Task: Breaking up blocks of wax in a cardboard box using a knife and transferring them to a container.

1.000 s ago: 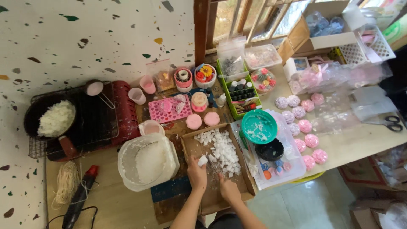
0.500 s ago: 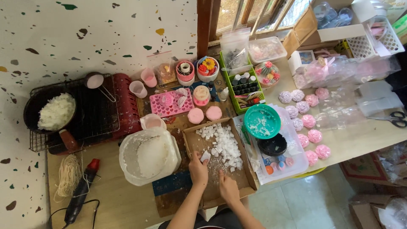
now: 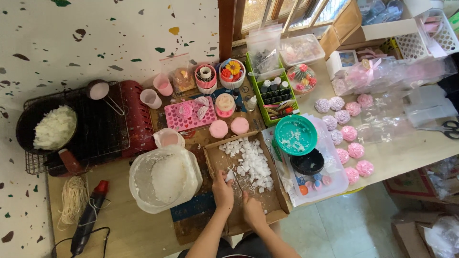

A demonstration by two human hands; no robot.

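Head view
L hand point(image 3: 222, 190): on the cardboard tray point(image 3: 279, 200), fingers closed on a white block point(image 3: 230, 176) at the near edge of the cube pile point(image 3: 249, 161).
R hand point(image 3: 252, 210): fist closed, likely on a knife; blade point(image 3: 237, 176) barely visible, can't tell for sure.
Risk: L fingertips sit right by the cut line, a slip could nick them; cubes may roll off the tray's open side.
Surface: crowded wood table w/ bucket point(image 3: 165, 177), teal lid point(image 3: 296, 134), pink mold point(image 3: 189, 113).
Room: speckled floor, window above.
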